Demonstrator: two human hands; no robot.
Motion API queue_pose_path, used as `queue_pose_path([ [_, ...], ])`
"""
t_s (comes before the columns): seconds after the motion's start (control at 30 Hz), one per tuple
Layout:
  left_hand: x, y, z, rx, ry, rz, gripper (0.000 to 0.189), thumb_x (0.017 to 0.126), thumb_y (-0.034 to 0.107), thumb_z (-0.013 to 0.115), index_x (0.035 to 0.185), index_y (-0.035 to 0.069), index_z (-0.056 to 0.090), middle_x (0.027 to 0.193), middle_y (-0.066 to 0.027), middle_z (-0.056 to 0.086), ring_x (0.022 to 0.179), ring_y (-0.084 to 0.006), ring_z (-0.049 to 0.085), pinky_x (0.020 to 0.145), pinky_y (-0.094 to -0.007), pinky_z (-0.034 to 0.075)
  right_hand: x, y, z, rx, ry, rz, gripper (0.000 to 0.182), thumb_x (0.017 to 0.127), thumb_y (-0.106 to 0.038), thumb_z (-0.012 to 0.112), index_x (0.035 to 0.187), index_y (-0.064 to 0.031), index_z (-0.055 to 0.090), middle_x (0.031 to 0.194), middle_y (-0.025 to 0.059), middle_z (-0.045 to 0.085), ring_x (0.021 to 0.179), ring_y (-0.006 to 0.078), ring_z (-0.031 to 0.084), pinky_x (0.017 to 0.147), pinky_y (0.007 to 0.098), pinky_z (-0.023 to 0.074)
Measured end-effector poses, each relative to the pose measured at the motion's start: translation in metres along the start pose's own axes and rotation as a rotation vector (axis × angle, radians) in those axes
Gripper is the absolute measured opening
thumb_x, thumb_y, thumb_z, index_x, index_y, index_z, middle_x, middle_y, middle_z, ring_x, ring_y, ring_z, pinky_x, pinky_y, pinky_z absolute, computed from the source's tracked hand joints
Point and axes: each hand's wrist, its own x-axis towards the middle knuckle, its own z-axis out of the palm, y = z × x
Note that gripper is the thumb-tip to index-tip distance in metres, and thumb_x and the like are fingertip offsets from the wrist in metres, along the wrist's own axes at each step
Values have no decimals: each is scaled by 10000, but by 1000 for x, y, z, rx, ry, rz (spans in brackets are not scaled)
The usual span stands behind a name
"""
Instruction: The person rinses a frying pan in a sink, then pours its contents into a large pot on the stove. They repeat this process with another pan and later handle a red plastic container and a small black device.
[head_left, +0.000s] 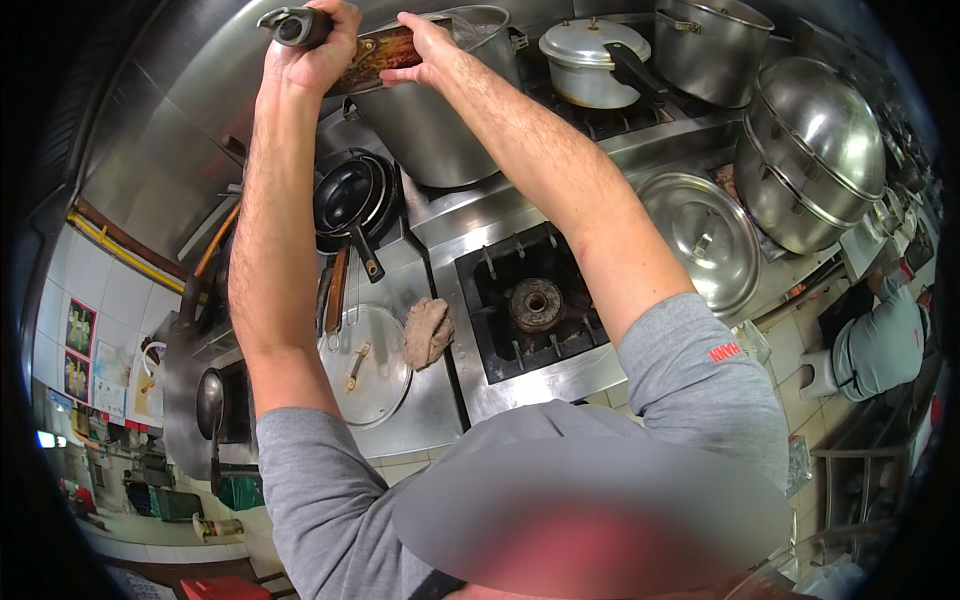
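My left hand (319, 56) is wrapped around the thick dark handle (298, 28) of a pan, whose end points toward the camera. The pan body (382, 56) looks brown and burnt, with a rivet near the handle. It is seen nearly edge-on, tilted over the rim of a tall steel stockpot (442, 142). My right hand (429, 52) grips the pan's side, thumb and fingers spread across it. The pan's inside and most of the pot's contents are hidden.
A gas burner (535, 304) lies before me. Nearby are stacked frying pans (349, 195), a crumpled cloth (428, 334), a flat lid (367, 390) and a large lid (701, 247). A pressure cooker (592, 56) and steel pots (810, 157) stand rightward. A person (877, 337) is at right.
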Motion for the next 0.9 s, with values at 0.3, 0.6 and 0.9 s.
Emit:
queue_pose_path([
  [0.3,17,10,13,46,39,70,98,816,-16,428,773,-38,343,659,-72,375,499,-151,444,461,-251,499,-28,0,-8,-9,-116,-36,458,862,-310,486,1167,15,378,1185,225,395,909,409,546,717,541,498],
  [0.6,26,16,25,84,114,73,104,801,-10,441,808,-31,339,671,-69,379,540,-141,431,483,-254,500,-106,13,-41,-96,-178,10,582,849,-282,509,1256,11,215,1175,247,298,838,416,567,696,462,505],
  [0.9,41,15,30,-1,122,82,212,673,-18,504,816,-6,349,683,-62,391,551,-143,425,487,-274,484,-184,42,-128,-148,-90,97,532,850,-266,520,1243,8,287,1088,184,400,833,308,591,653,376,509],
])
